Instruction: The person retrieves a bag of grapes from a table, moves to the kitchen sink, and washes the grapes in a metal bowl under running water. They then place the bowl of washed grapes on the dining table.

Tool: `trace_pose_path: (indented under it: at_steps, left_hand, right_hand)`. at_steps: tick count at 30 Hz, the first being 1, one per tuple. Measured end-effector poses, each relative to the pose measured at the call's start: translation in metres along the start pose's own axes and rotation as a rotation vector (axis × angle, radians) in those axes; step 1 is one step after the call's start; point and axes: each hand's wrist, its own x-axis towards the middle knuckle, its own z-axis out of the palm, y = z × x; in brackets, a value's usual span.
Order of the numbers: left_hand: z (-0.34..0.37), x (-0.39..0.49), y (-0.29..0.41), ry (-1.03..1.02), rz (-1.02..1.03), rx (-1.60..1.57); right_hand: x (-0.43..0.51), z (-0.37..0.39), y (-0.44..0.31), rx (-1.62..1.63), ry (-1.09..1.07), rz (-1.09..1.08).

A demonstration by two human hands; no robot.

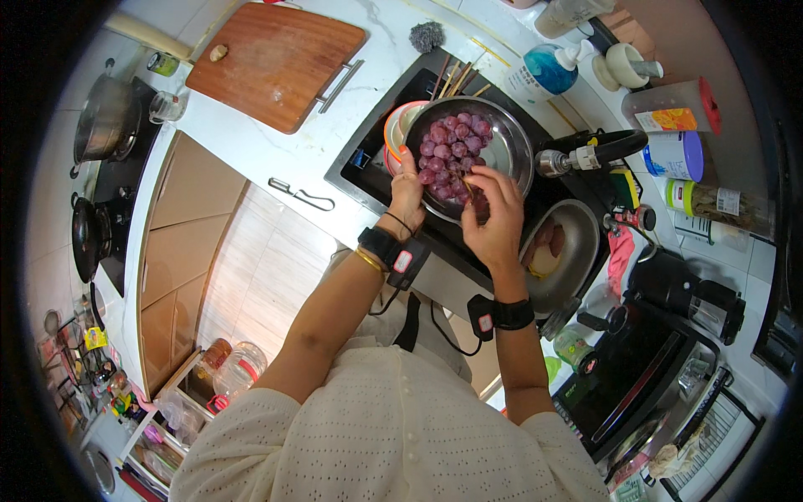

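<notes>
A round stainless steel bowl point(515, 147) holds a bunch of red-purple grapes point(448, 147) over the black sink point(356, 191). My left hand point(406, 197) grips the bowl's near left side, its thumb up by the grapes and its other fingers hidden. Inside the bowl, my right hand point(499, 210) pinches a thin brownish grape stem point(467, 187) between thumb and fingers. Some grapes are hidden behind that hand. Under the bowl's left side, stacked orange-rimmed bowls point(393, 135) show in the sink, with several chopsticks point(461, 80) sticking out behind.
An oval metal basin point(580, 251) with food pieces sits at the sink's right. The faucet point(555, 162) reaches in close beside the bowl. A peeler point(301, 193) lies near the counter's front edge. Farther left is a wooden cutting board point(276, 63); a soap bottle point(544, 70) stands behind the sink.
</notes>
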Motion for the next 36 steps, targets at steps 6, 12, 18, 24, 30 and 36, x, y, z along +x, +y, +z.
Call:
trace_pose_path:
  at_steps: [6,12,18,24,30,36]
  left_hand:
    - [0.004,0.002,0.000,-0.048,0.027,0.054]
    - [0.014,-0.011,0.000,0.028,-0.008,0.165]
    - [0.024,-0.020,0.002,0.007,-0.013,0.137]
    - [0.027,-0.026,0.001,-0.028,0.018,0.121]
    - [0.025,-0.023,0.000,-0.034,-0.039,0.116]
    - [0.028,-0.023,0.000,-0.083,-0.016,0.099]
  right_hand:
    - [0.022,0.011,-0.022,-0.087,-0.140,-0.124]
    - [0.033,0.013,-0.015,-0.232,-0.153,-0.199]
    - [0.025,0.005,-0.007,-0.132,-0.127,-0.163]
    - [0.013,0.012,0.003,0.105,0.042,-0.013]
    - [0.006,0.019,0.005,0.206,0.183,0.142]
    - [0.008,0.022,0.004,0.123,0.263,0.146]
